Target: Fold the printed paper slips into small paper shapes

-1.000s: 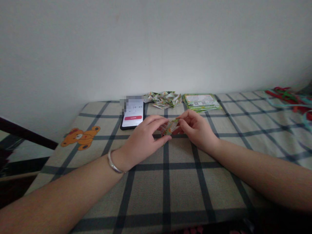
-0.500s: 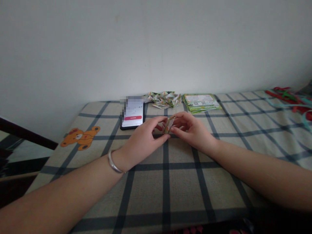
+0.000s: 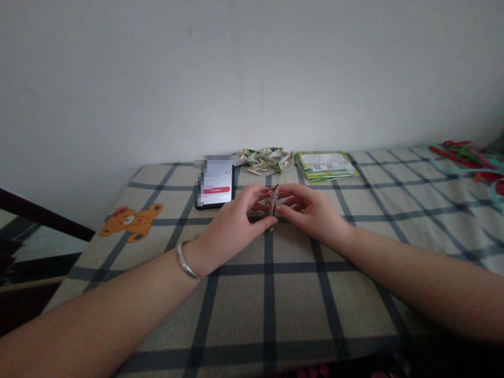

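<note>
Between my two hands a small piece of folded printed paper stands on edge, its narrow side facing me. My left hand pinches it from the left with the thumb low and the fingers higher up. From the right, the thumb and fingertips of my right hand close on it as well. Behind the hands lies a pile of small pointed folded papers with similar green and white print. A stack of flat green printed sheets is just right of that pile.
A black phone with a lit screen lies left of the pile. An orange bear picture is on the checked tablecloth. Red, green and pale blue strips are heaped at the far right. A wall rises behind the table.
The folded paper has turned from slanted to nearly upright, and its lower tip now shows below my left thumb. Both hands stay in almost the same place.
</note>
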